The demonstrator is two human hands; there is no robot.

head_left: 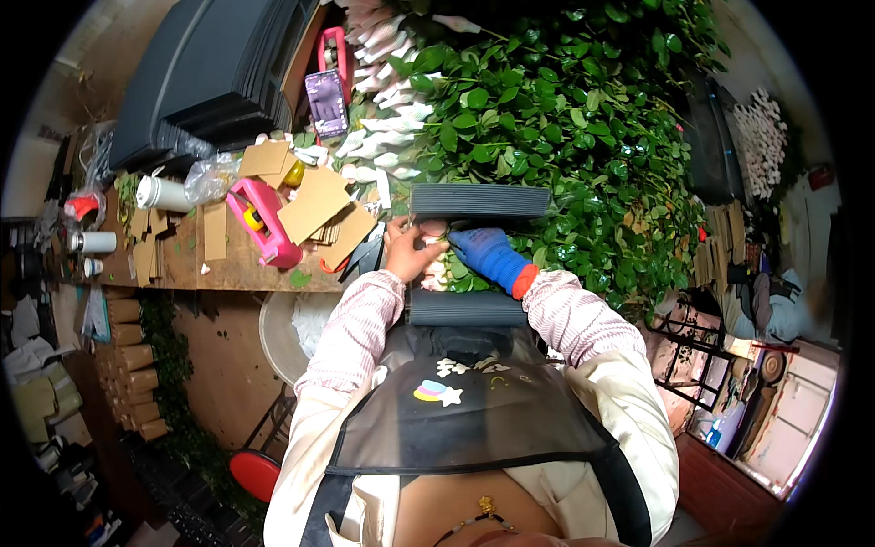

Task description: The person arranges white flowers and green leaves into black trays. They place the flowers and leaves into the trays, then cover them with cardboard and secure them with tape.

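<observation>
Two hands meet over a dark grey corrugated sheet [478, 201] that curves up at its far edge and again at its near edge, close to the person's chest. The left hand [410, 251] is bare, its fingers curled around a small bunch of pale pink rosebuds [434, 228] lying on the sheet. The right hand [483, 248] wears a blue glove with an orange cuff and presses against the same bunch from the right, fingers bent; whether it grips the stems cannot be told. Both sleeves are pink-and-white striped, and a dark apron with a small rainbow-and-star patch covers the chest.

Far left, a tall stack of dark grey corrugated sheets [210, 73] leans at the back of a wooden workbench [182, 260]. Just right of the stack stands a small purple box [326, 102] with a pink object behind it. On the bench, left of the hands, lie a pink tape dispenser [260, 223] and loose brown cardboard pieces [314, 205]. At the bench's far left end sits a white cylinder [164, 193] on its side, with a crumpled clear plastic bag [211, 178] beside it.

Beyond and right of the hands, a great heap of green rose leaves [565, 128] fills the table, with rows of white-wrapped flower heads [383, 100] along its left edge. Brown cardboard tubes [137, 374] are stacked on the floor, low at the left.
</observation>
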